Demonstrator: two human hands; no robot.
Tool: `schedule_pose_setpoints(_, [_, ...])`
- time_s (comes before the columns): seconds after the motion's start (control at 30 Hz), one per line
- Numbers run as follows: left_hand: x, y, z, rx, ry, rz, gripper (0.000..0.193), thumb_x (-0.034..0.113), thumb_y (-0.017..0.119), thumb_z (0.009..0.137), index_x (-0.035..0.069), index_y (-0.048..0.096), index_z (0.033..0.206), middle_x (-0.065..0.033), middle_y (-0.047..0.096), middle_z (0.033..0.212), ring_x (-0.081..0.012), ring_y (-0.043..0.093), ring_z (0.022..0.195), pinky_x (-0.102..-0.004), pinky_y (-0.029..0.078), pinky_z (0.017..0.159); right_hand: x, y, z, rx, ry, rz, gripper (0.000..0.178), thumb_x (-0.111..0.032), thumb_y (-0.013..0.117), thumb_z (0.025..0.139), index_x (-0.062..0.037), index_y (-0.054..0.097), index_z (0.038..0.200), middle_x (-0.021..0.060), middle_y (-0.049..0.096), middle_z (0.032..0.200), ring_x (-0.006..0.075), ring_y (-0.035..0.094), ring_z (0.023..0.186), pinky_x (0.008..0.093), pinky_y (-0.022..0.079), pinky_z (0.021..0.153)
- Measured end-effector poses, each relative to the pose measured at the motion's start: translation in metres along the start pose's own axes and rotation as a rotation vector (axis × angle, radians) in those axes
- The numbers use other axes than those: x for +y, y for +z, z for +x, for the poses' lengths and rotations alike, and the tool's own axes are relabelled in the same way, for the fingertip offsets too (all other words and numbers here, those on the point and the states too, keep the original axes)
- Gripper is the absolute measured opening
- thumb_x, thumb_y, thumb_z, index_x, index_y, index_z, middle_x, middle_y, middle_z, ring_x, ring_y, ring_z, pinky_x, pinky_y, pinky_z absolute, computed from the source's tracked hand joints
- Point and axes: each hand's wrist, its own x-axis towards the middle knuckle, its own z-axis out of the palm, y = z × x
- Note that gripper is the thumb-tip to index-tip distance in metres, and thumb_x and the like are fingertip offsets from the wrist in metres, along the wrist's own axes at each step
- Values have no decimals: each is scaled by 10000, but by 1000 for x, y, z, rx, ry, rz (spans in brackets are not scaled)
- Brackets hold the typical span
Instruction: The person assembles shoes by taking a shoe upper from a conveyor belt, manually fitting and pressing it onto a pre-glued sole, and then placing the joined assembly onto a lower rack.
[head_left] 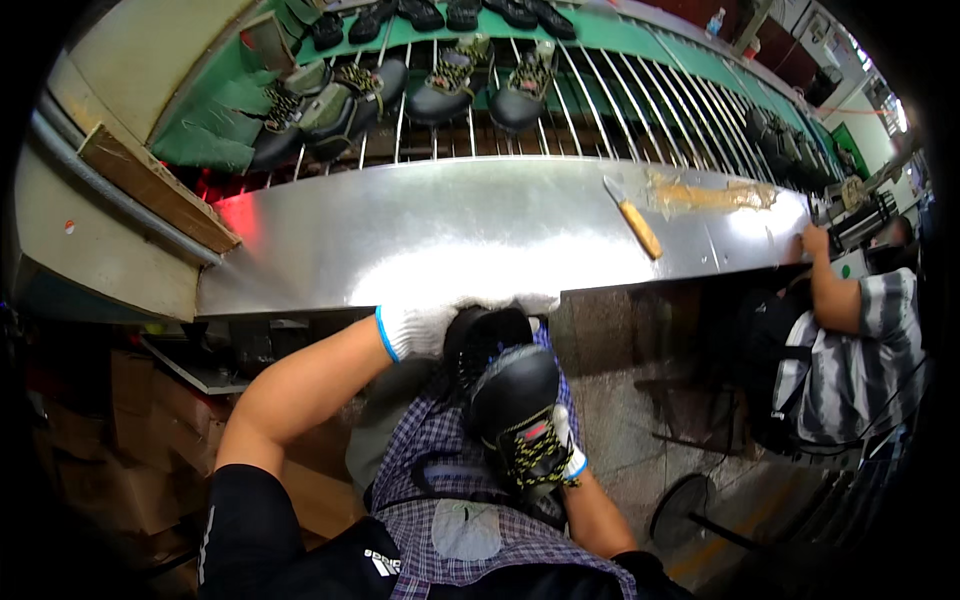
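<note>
Over my lap, my right hand (567, 440), in a white knit glove with a blue cuff, holds a shoe (515, 392) from its right side. The shoe has a smooth black toe and yellow-and-black laces. My left hand (440, 318), gloved the same way, wraps around the far edge of a black shoe sole (480, 340). The sole touches or overlaps the shoe's toe; whether the two are joined cannot be made out. Most of my right fingers are hidden behind the shoe. On the metal ledge ahead lies a knife (636, 225) with a wooden handle.
Beyond the metal ledge (420, 225), several laced shoes (445, 85) stand on a rack of metal rods (640, 100). Black soles (420, 14) line the green shelf behind. A co-worker (850, 350) sits at the right. Cardboard boxes (130, 450) lie at the lower left.
</note>
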Motion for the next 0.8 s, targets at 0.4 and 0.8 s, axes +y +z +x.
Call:
schedule_pose_setpoints(0.4, [3,37,13,-4,-66,122,919,397,727,969,-99,392,1667,-285,495,1691,-383,463,1593,-482,343,1338,-9,56,-20,118,-60,-11,797,-647,622,1083,64,635,1444,182,761,1334,279,769,1171,417,662,998])
schedule_pose_setpoints(0.8, [-8,17,11,-133,-37,214,477,300,586,1098,-25,701,1429,-206,587,1617,-341,424,1612,-455,308,1340,-12,69,-14,154,-145,-291,856,-702,551,1093,81,658,1422,175,783,1300,238,772,1150,362,639,992])
